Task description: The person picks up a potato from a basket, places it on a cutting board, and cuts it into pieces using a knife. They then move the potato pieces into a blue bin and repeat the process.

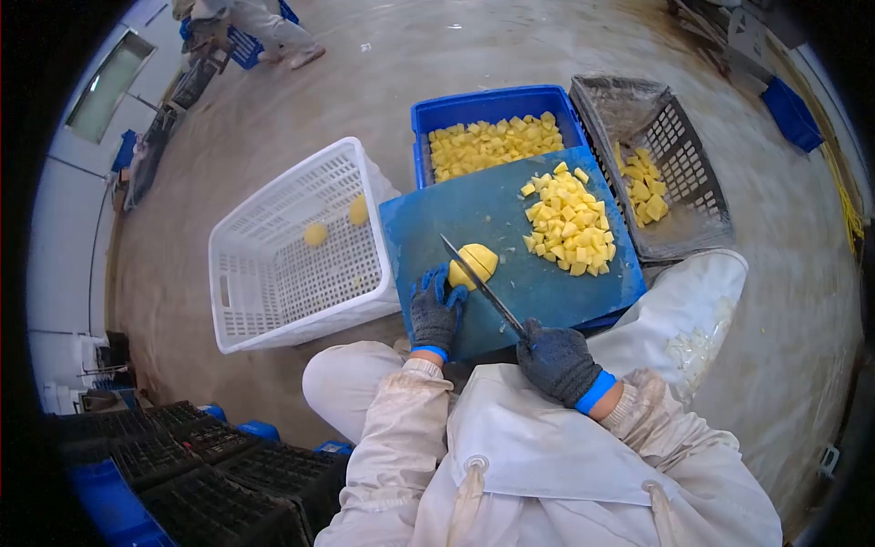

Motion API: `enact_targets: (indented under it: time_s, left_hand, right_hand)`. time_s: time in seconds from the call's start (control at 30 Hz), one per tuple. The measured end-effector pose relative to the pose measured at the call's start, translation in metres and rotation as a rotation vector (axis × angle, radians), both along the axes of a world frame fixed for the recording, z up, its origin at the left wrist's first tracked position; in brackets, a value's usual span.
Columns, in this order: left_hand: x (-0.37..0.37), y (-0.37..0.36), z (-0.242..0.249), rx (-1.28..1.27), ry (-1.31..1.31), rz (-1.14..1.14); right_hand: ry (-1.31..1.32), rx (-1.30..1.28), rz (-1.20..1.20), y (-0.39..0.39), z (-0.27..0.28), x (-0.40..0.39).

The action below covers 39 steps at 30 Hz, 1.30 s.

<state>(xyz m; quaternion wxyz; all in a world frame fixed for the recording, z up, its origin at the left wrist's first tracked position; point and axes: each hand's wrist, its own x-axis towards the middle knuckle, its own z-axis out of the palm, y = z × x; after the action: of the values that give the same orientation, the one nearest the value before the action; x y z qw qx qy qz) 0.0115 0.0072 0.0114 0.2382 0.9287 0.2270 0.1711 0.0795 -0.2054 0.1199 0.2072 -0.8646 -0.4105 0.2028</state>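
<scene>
My right hand (559,363), in a dark grey glove with a blue cuff, is closed round the handle of a knife (493,299). The long blade slants up and left across a peeled yellow potato (478,263), which shows cut lines. Gloved the same way, my left hand (437,310) has its fingertips bent against the near side of the potato, left of the blade. Under both lies a blue cutting board (437,223), tilted in view. A heap of potato chunks (570,219) sits on the board's right part.
Behind the board is a blue crate (497,98) full of potato chunks. A grey crate (697,173) to the right holds larger pieces. Left stands a white basket (273,314) with two whole potatoes (315,234). Black crates (223,497) stack lower left; another person (264,27) is far off.
</scene>
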Motion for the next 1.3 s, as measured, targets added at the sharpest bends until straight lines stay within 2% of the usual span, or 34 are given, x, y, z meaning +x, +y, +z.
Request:
enact_targets:
  time_s: [0.53,0.93,1.3]
  left_hand:
    - [0.0014,-0.0019,0.0014,0.011,0.008,0.002]
    - [0.0013,-0.0005,-0.0035,0.031,0.040,0.013]
    - [0.0010,-0.0002,-0.0028,0.028,0.058,0.021]
  right_hand:
    - [-0.016,-0.105,0.066,0.0018,-0.0005,-0.0030]
    - [-0.050,-0.019,0.045,-0.0017,-0.0030,-0.0029]
    - [0.013,-0.049,0.048,0.0001,-0.0023,-0.0007]
